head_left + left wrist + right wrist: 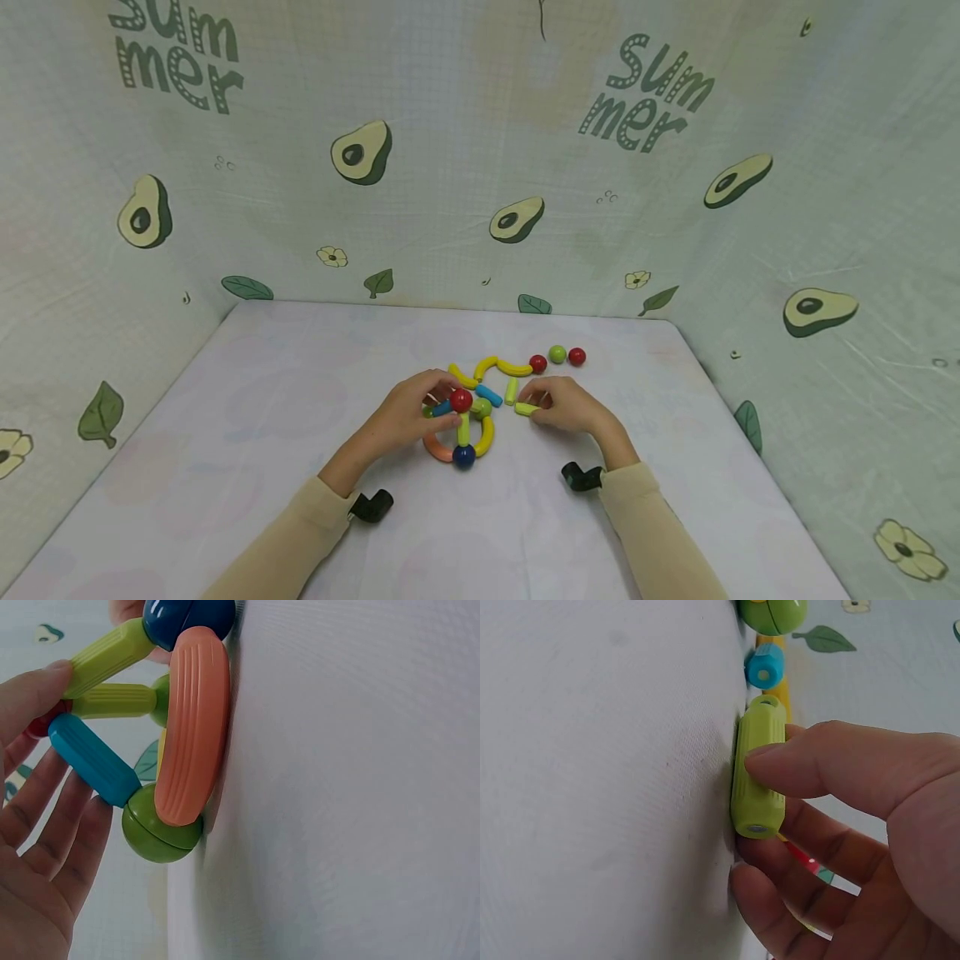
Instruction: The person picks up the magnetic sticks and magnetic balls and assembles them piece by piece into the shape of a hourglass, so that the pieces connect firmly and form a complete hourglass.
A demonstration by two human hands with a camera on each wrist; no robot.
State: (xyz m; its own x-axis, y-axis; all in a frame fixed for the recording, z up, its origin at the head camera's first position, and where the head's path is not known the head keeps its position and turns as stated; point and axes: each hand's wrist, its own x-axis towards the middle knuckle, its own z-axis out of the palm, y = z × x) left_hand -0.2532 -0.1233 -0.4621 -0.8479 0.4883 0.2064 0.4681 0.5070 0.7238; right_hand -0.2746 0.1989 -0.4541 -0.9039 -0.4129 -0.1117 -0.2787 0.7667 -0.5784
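My left hand (pixel 405 408) holds a small frame of magnetic rods and balls by its top, around the red ball (pixel 461 400). In the left wrist view, the thumb lies on a lime rod (pixel 109 658), and the other fingers are behind the blue rod (pixel 94 759). A curved orange rod (pixel 193 727), a navy ball (pixel 464 457), green balls (pixel 161 829) and a curved yellow rod (pixel 487 437) form the base. My right hand (pixel 566 406) pinches a loose lime rod (pixel 759 772) between thumb and fingers, low at the tabletop.
Between and behind the hands lie a blue rod (pixel 489 395), another lime rod (pixel 512 391) and curved yellow rods (pixel 513 369). Two red balls (pixel 577 357) and a green ball (pixel 557 354) sit farther back. A printed cloth (pixel 450 167) surrounds the white table (pixel 300 358).
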